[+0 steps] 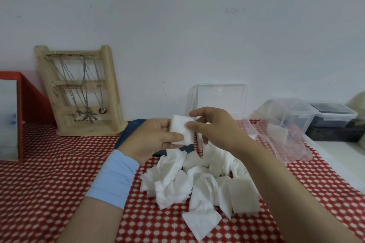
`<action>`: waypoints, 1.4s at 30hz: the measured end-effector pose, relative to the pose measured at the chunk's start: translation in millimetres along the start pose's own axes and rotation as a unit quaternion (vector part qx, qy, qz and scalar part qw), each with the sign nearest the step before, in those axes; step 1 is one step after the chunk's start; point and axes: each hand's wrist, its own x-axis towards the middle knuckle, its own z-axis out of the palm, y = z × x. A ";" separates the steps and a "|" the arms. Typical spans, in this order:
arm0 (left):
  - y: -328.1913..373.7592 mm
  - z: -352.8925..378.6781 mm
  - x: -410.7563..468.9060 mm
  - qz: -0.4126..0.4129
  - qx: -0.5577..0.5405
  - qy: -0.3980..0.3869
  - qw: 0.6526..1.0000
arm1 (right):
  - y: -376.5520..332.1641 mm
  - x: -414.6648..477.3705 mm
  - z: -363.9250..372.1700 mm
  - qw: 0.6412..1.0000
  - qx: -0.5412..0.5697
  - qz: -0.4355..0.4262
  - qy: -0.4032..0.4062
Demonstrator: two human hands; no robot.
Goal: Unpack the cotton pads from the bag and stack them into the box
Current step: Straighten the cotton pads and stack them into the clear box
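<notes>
A small stack of white cotton pads (178, 127) is held in my left hand (152, 140), thumb across its lower edge. My right hand (215, 126) reaches in from the right and pinches the stack's right edge between thumb and fingers. A loose pile of white cotton pads (199, 185) lies on the red patterned tablecloth below both hands. Behind my hands against the wall stands the clear plastic box (221, 96), its lid raised. To the right lies the crumpled clear plastic bag (282, 140) with a few pads still inside.
A wooden necklace stand (79, 92) leans against the wall at left, beside a red holder (29, 102). A dark blue tray (130, 130) lies under my left hand. Clear lidded containers (316, 116) sit at the right, where the cloth ends on a white surface.
</notes>
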 end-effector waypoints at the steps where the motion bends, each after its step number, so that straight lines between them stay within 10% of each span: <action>1: 0.3 -3.0 0.8 0.005 -0.009 0.032 0.999 | 0.6 0.4 1.3 1.000 -0.023 -0.014 0.012; 14: -2.8 -31.7 7.9 0.057 -0.118 0.176 0.976 | 4.9 -11.7 55.1 0.892 -0.342 -0.215 -0.203; 22: -4.8 -32.1 8.6 0.057 -0.021 0.202 0.977 | -14.5 -11.4 28.7 0.987 0.010 -0.077 -0.140; 42: -9.0 15.8 8.3 0.010 -0.118 0.038 0.992 | -10.4 -0.8 -7.0 0.977 0.199 0.080 0.012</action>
